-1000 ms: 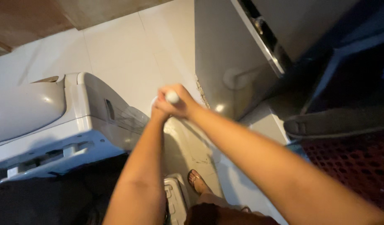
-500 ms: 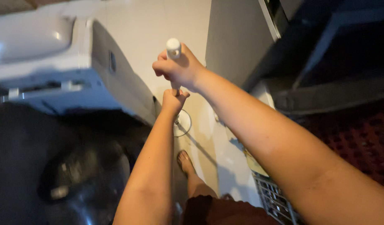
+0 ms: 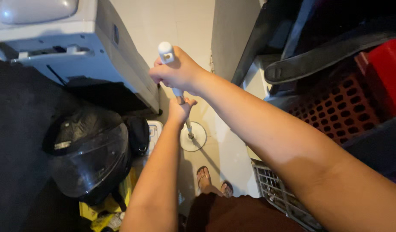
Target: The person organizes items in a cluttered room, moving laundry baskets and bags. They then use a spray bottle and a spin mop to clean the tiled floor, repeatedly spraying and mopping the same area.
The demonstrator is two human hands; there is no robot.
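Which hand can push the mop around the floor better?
Probably the left hand. It grips lower on the mop handle, closer to the round mop head on the floor, so it can steer. The right hand grips near the handle's top end and mostly steadies it.

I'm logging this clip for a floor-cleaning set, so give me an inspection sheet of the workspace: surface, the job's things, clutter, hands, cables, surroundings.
Surface: pale tiled floor, glossy, dim light.
Job's things: mop with a white handle; its round white head rests flat on the floor.
Clutter: dark motorcycle helmet at left; yellow items under it; wire rack low right.
Hands: right hand grips the handle near its top; left hand grips lower down.
Cables: nothing seen.
Surroundings: white washing machine upper left; red perforated crate at right; the person's sandalled feet below the mop head.
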